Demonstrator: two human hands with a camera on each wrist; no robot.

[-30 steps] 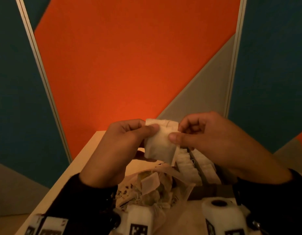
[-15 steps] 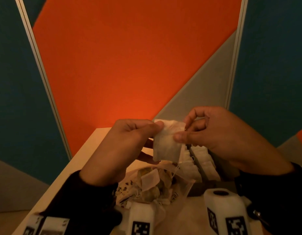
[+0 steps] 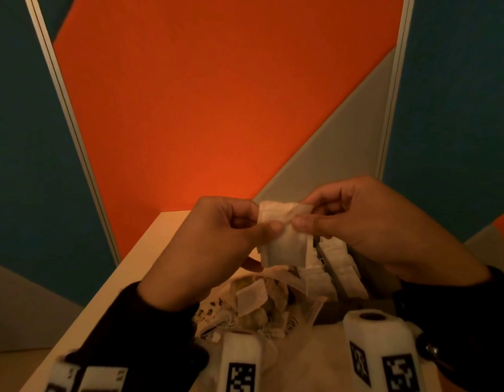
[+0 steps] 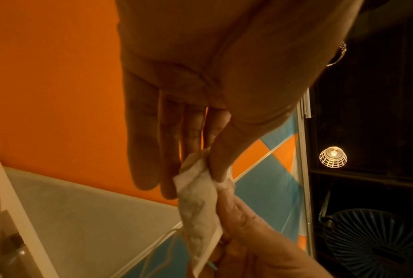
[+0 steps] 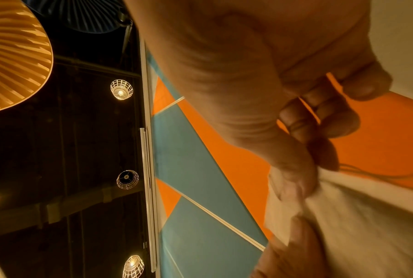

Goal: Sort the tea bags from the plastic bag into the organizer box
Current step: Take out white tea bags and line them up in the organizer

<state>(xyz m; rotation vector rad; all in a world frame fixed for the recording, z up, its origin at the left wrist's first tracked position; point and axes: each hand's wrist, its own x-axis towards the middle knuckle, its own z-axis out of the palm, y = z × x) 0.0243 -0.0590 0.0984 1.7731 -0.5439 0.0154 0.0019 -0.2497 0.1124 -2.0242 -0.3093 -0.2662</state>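
Observation:
Both hands hold one white tea bag (image 3: 284, 244) up above the table. My left hand (image 3: 217, 241) pinches its left edge between thumb and forefinger; my right hand (image 3: 358, 222) pinches its folded top edge. The left wrist view shows the tea bag (image 4: 198, 205) caught under my left thumb, the other fingers straight. In the right wrist view the tea bag (image 5: 357, 216) is squeezed by thumb and forefinger. Below the hands lies the clear plastic bag (image 3: 262, 306) with several tea bags inside. To its right stands the dark organizer box (image 3: 338, 284), its rows filled with white tea bags.
The pale table (image 3: 137, 267) runs to a left edge and ends at an orange, teal and grey partition wall (image 3: 217, 108). White wrist-camera blocks with black marker squares (image 3: 375, 355) sit at the bottom of the head view.
The tea bag has shifted slightly right and its top edge has been folded over. My right thumb and forefinger have moved onto that top fold.

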